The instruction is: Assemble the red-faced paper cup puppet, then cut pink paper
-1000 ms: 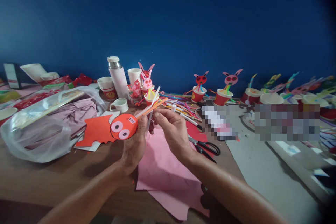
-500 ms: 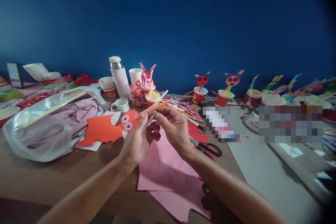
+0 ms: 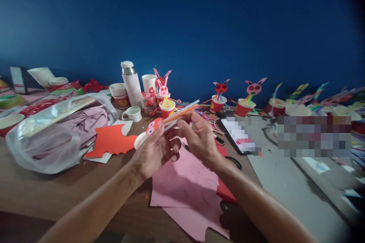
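My left hand [image 3: 152, 155] is closed around an orange paper face [image 3: 151, 127] with big white-and-pink eyes, together with the near ends of thin strips. These are an orange strip [image 3: 184, 111] and whitish strips [image 3: 189, 105], pointing up and right; their material is hard to tell. With thumb and fingertips, my right hand [image 3: 201, 136] pinches a whitish strip below the orange one. Pink paper sheets [image 3: 182, 182] lie under both hands. Just left of my left hand is a cut-out orange sheet [image 3: 110, 140] beside a white round piece [image 3: 139, 141], partly hidden.
Rabbit-faced paper cups [image 3: 246, 107] stand along the blue wall, near a thermos [image 3: 132, 87] and a white mug [image 3: 132, 114]. A plastic bag [image 3: 42, 152] sits at left. A phone [image 3: 238, 134] lies at right, beside partly hidden scissors [image 3: 235, 162]. More decorated cups are at far right.
The paper face and strips have moved right and turned in my left hand, and my thumb covers more of the face. My right hand has shifted slightly right, still pinching.
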Available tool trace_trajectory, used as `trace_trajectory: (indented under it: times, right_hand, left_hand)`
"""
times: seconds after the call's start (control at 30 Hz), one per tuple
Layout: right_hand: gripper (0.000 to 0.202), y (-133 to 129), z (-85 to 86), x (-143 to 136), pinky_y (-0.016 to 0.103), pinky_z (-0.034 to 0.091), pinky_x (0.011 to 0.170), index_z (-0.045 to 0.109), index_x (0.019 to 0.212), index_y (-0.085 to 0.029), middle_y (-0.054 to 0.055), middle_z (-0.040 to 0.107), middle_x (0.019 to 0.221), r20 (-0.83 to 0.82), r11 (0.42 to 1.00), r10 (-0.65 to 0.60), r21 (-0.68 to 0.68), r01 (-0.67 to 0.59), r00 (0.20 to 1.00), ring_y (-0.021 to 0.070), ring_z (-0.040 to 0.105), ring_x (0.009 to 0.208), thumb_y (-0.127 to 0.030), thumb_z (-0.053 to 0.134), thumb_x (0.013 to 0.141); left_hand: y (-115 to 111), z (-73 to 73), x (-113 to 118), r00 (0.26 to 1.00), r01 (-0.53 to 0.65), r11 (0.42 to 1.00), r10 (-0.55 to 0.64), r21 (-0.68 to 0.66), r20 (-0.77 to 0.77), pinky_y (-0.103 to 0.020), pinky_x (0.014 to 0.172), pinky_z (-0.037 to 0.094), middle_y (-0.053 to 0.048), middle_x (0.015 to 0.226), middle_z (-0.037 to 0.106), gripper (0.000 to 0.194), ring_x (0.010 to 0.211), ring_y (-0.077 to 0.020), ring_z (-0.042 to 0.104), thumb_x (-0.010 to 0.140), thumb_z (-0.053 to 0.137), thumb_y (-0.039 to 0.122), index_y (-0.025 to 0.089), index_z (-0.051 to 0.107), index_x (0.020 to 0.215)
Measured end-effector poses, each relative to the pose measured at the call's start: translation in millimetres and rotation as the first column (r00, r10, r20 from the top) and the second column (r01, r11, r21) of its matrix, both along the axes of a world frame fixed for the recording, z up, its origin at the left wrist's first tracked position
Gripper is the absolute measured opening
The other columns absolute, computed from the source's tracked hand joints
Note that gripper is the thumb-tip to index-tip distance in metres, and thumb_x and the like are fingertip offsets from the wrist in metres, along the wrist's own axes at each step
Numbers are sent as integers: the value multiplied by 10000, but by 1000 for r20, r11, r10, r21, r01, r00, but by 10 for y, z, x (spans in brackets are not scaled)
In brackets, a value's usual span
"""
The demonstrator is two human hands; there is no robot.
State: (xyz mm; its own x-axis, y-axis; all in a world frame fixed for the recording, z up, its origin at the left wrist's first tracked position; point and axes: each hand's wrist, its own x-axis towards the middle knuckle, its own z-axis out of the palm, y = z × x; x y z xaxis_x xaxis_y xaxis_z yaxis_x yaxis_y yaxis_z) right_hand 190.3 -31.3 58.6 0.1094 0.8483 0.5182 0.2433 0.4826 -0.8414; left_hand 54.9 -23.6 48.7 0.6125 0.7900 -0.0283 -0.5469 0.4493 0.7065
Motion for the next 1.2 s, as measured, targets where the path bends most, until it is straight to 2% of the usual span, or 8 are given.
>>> trace_trajectory:
  times: [0.17, 0.27, 0.37, 0.5, 0.63, 0.87, 1.07, 1.2]
  right_hand:
    - [101, 22, 72, 156, 273, 415, 603, 540, 753, -181, 0, 573, 687, 174, 969, -198, 182, 166, 965, 127, 512, 624, -214, 496, 837]
    - [107, 35, 70, 188, 290, 407, 619, 526, 765, -180, 9, 565, 694, 210, 963, -211, 213, 166, 955, 136, 506, 640, -219, 478, 852]
    - [107, 33, 50, 164, 303, 408, 648, 535, 767, -184, 11, 573, 705, 208, 940, -252, 286, 188, 945, 144, 516, 662, -228, 494, 856]
    - [41, 30, -12, 102, 320, 412, 701, 568, 827, -200, 10, 594, 743, 177, 859, -345, 455, 234, 922, 154, 545, 712, -205, 533, 848]
    - [55, 35, -99, 48, 344, 388, 731, 562, 852, -199, 20, 609, 763, 261, 798, -379, 578, 170, 888, 168, 547, 739, -157, 534, 832]
    - [168, 6, -174, -26, 353, 374, 786, 559, 981, -217, 30, 640, 886, 357, 836, -329, 541, 94, 874, 176, 560, 832, -130, 501, 849]
    - [174, 43, -281, -45, 365, 368, 785, 548, 986, -205, 31, 643, 871, 354, 835, -298, 547, 62, 886, 181, 560, 825, -124, 535, 832]
    - [122, 39, -309, -70, 372, 365, 792, 557, 958, -190, 42, 632, 835, 372, 868, -272, 492, 60, 887, 184, 550, 807, -146, 511, 853]
  left_hand:
    - [-62, -18, -45, 980, 173, 971, -154, 166, -125, -236, 475, 424, -78, 828, 616, 370, 583, -134, 533, 785, 577, 470, 196, 651, 1022]
    - [-87, 20, -90, 954, 171, 949, -93, 265, -284, -243, 489, 425, -83, 699, 619, 288, 550, -138, 536, 762, 629, 422, 150, 699, 826]
    - [-61, 64, -132, 948, 78, 944, 29, 320, -317, -239, 460, 415, -82, 641, 624, 269, 513, -137, 531, 728, 669, 407, 141, 709, 733]
    - [5, 39, -115, 962, -12, 974, 72, 224, -264, -206, 445, 409, -90, 732, 628, 314, 557, -119, 521, 781, 611, 413, 126, 712, 855]
    - [-1, -25, -35, 988, -58, 988, 78, 141, -136, -193, 444, 415, -56, 781, 599, 307, 576, -97, 499, 766, 641, 398, 133, 690, 913]
    - [-3, -23, -9, 972, -233, 966, 230, -111, -35, -179, 462, 423, 2, 684, 610, 180, 535, -70, 528, 695, 733, 293, 141, 659, 757]
    - [41, -23, -21, 959, -285, 947, 282, -151, -39, -185, 461, 444, 7, 614, 614, 124, 512, -79, 549, 687, 733, 202, 129, 636, 715]
    - [40, -31, -17, 952, -305, 940, 301, -155, -53, -198, 487, 473, 5, 611, 618, 138, 527, -89, 565, 669, 738, 180, 117, 633, 731]
